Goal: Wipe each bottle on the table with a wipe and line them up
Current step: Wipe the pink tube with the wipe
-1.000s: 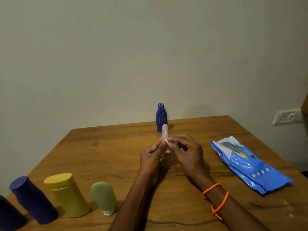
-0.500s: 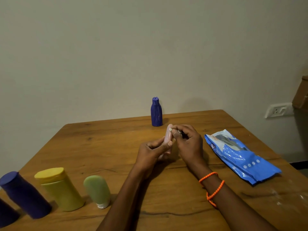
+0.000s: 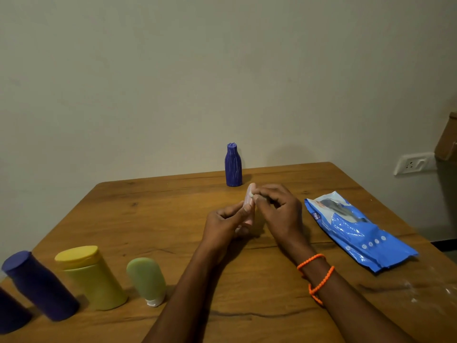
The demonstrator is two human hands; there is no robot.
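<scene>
While the left hand (image 3: 223, 225) gripped the pink bottle (image 3: 249, 204) upright, the right hand (image 3: 278, 210) pinched a small wipe (image 3: 251, 195) against its top: wiping step. Next likely: stand it in the row left of the grip, beside the green bottle (image 3: 147, 279); the blue bottle (image 3: 233, 165) beyond looked undone.

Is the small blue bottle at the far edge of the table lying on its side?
No, the small blue bottle stands upright near the far edge of the table, untouched by either hand.

Both hands (image 3: 257, 219) grip pink bottle (image 3: 249, 206) above table (image 3: 173, 219).
</scene>
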